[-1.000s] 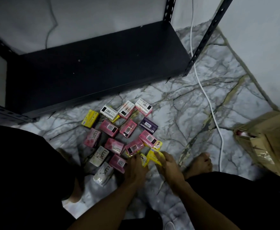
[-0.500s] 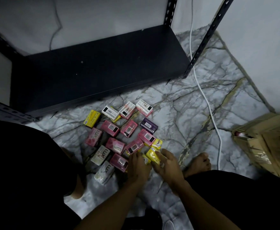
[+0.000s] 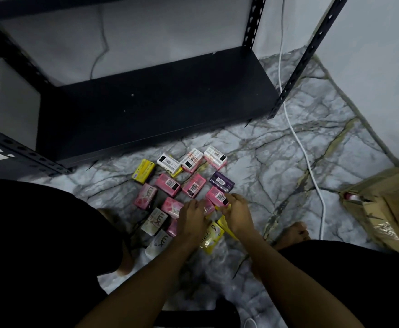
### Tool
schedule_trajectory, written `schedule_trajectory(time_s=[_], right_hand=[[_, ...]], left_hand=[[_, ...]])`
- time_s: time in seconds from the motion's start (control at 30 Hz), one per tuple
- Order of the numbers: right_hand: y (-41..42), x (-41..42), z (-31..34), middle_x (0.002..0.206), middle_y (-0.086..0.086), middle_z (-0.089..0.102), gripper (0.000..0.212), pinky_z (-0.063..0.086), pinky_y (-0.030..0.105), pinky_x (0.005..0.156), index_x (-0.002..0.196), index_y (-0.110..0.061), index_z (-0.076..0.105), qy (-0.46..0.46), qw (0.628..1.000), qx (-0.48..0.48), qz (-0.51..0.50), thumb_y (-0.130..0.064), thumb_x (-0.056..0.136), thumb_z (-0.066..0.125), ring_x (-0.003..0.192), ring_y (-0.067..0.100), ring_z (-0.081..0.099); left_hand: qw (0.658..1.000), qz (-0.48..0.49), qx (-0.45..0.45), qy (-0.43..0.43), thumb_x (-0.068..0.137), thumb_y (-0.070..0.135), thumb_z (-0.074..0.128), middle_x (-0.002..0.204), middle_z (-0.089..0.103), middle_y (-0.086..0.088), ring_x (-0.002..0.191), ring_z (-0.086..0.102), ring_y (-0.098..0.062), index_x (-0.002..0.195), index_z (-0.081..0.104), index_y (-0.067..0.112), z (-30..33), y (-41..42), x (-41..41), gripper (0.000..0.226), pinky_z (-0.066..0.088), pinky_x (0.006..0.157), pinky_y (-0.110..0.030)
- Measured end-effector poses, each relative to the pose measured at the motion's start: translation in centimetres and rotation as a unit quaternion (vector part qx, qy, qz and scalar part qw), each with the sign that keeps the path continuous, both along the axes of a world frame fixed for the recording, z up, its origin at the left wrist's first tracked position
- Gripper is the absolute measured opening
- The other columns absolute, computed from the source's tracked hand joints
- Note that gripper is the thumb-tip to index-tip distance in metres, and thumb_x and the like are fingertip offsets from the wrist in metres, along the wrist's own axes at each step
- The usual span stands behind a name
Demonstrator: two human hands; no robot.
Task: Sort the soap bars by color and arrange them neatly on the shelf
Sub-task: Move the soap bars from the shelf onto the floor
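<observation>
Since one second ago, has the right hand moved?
Yes. The right hand has moved forward, toward the shelf, now touching the pink soap beside the purple soap.

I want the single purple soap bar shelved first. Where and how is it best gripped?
The purple soap bar lies flat on the marble floor, its long axis slanted. Probably best to come from above and pinch its two long sides. The far right side is open floor; a pink bar under the right hand crowds its near edge.
</observation>
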State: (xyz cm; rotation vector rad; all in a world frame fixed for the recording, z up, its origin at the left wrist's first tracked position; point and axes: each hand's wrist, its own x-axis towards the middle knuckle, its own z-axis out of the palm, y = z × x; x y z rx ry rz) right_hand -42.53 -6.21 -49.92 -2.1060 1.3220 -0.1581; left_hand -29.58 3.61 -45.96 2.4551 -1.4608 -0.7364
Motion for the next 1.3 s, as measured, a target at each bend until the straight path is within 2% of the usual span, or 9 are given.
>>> schedule_trajectory(time_s=[0.2, 0.3, 0.4, 0.53, 0.77, 0.9, 1.03, 1.13, 1.3], right_hand=[[-0.7, -0.6, -0.7, 0.126, 0.015, 0.063, 0.038, 0.05, 0.036, 0.093, 0.121, -0.01, 0.068, 0.009, 0.999, -0.013, 0.045, 0.001, 0.085, 0.058, 0.111, 0.037, 0.06], [-0.6, -2.0, -0.7, 0.125, 0.021, 0.064, 0.035, 0.046, 0.032, 0.097, 0.114, -0.002, 0.071, -0.02, 0.999, -0.022, 0.013, 0.009, 0.082, 0.061, 0.109, 0.038, 0.064], [-0.8, -2.6, -1.0, 0.126, 0.019, 0.064, 0.036, 0.048, 0.034, 0.098, 0.114, -0.004, 0.071, -0.02, 1.0, -0.012, -0.006, 0.009, 0.082, 0.06, 0.11, 0.036, 0.065], [-0.3, -2.5, -0.7, 0.123, 0.018, 0.065, 0.037, 0.044, 0.026, 0.096, 0.109, -0.003, 0.074, -0.032, 0.998, 0.005, -0.061, 0.013, 0.079, 0.06, 0.106, 0.034, 0.066], [0.0, -1.5, 2.5, 0.112, 0.02, 0.069, 0.027, 0.049, 0.035, 0.089, 0.107, 0.002, 0.072, -0.076, 0.989, -0.003, -0.129, 0.007, 0.082, 0.063, 0.101, 0.036, 0.066], [-0.5, -0.9, 4.4, 0.114, 0.019, 0.069, 0.029, 0.048, 0.035, 0.086, 0.111, 0.001, 0.07, -0.083, 0.979, 0.01, -0.183, -0.007, 0.085, 0.06, 0.104, 0.035, 0.065], [-0.5, 0.5, 8.1, 0.106, 0.02, 0.07, 0.019, 0.054, 0.045, 0.082, 0.108, 0.001, 0.069, -0.141, 0.974, -0.01, -0.178, -0.005, 0.093, 0.061, 0.097, 0.037, 0.066], [-1.7, 3.0, 12.4, 0.112, 0.011, 0.07, 0.028, 0.054, 0.035, 0.084, 0.121, -0.007, 0.067, -0.191, 0.968, -0.002, -0.165, -0.012, 0.095, 0.06, 0.097, 0.022, 0.066], [-4.7, 7.6, 21.9, 0.115, 0.003, 0.069, 0.037, 0.055, 0.034, 0.09, 0.129, -0.013, 0.063, -0.285, 0.95, -0.069, -0.109, -0.016, 0.093, 0.064, 0.1, 0.014, 0.065]], left_hand=[[0.999, -0.035, 0.019, -0.005, 0.09, 0.032, 0.068, 0.131, 0.058, -0.008, 0.116, 0.053, -0.028, 0.139, 0.046, 0.019, -1.6, -1.0, 0.7, 0.055, 0.046, 0.09, -0.034], [0.999, -0.026, 0.02, 0.009, 0.085, 0.028, 0.075, 0.131, 0.06, -0.009, 0.118, 0.054, -0.029, 0.137, 0.048, 0.019, -2.1, -1.2, 0.9, 0.059, 0.047, 0.092, -0.035], [1.0, -0.02, 0.017, 0.017, 0.084, 0.029, 0.077, 0.132, 0.06, -0.008, 0.12, 0.052, -0.03, 0.136, 0.048, 0.019, -2.3, -1.2, 0.9, 0.06, 0.047, 0.095, -0.037], [1.0, -0.017, 0.018, 0.014, 0.084, 0.028, 0.075, 0.132, 0.059, -0.009, 0.12, 0.052, -0.03, 0.136, 0.047, 0.019, -2.1, -1.2, 0.8, 0.06, 0.044, 0.093, -0.037], [1.0, 0.011, -0.002, 0.016, 0.084, 0.026, 0.073, 0.124, 0.062, -0.008, 0.115, 0.056, -0.029, 0.134, 0.048, 0.02, -0.5, -1.5, 1.1, 0.056, 0.048, 0.09, -0.038], [0.999, 0.032, -0.035, 0.005, 0.086, 0.032, 0.071, 0.124, 0.064, -0.01, 0.117, 0.055, -0.03, 0.133, 0.051, 0.018, 1.9, -2.1, 2.0, 0.053, 0.046, 0.096, -0.04], [0.996, 0.055, -0.071, 0.005, 0.085, 0.038, 0.073, 0.128, 0.062, -0.009, 0.121, 0.053, -0.029, 0.135, 0.052, 0.019, 5.4, -2.5, 3.2, 0.058, 0.047, 0.099, -0.04], [0.99, 0.073, -0.118, 0.01, 0.087, 0.042, 0.071, 0.129, 0.061, -0.008, 0.12, 0.053, -0.028, 0.137, 0.052, 0.021, 9.3, -3.3, 4.7, 0.058, 0.048, 0.099, -0.041], [0.973, 0.088, -0.211, -0.036, 0.086, 0.051, 0.067, 0.13, 0.061, -0.007, 0.119, 0.054, -0.03, 0.134, 0.055, 0.024, 18.3, -5.5, 9.1, 0.056, 0.046, 0.1, -0.042]])
